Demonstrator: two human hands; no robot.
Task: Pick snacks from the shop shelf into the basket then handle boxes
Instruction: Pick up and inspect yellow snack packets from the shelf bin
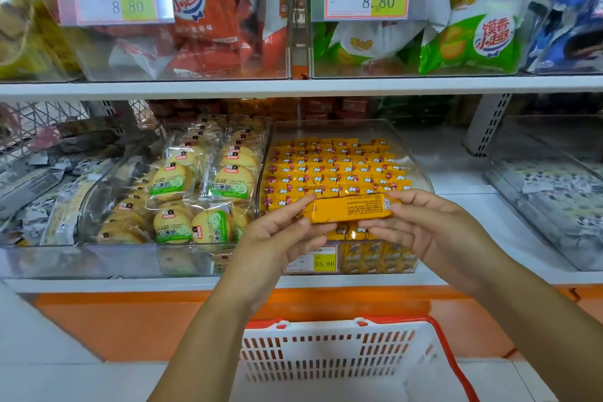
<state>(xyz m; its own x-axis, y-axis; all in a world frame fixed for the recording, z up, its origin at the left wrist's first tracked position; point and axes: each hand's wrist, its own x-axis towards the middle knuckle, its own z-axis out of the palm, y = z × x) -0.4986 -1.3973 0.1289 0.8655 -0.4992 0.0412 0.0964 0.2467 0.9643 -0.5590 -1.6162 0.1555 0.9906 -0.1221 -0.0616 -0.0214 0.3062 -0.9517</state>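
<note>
A long yellow-orange snack pack [349, 208] is held level between both hands, its printed back facing me. My left hand [277, 235] pinches its left end and my right hand [421, 222] pinches its right end. The pack hovers just in front of a clear bin [414, 153] filled with rows of several matching yellow packs [332, 166]. A white basket with a red rim and handle [329, 359] sits on the floor below my arms; what I see of its inside is bare.
Left of the yellow packs, a clear bin holds round biscuits in clear wrappers [202, 186]. The upper shelf [293, 86] carries bins of red [208, 26] and green [470, 42] snack bags with 8.80 price tags. Further clear bins stand at far left and right.
</note>
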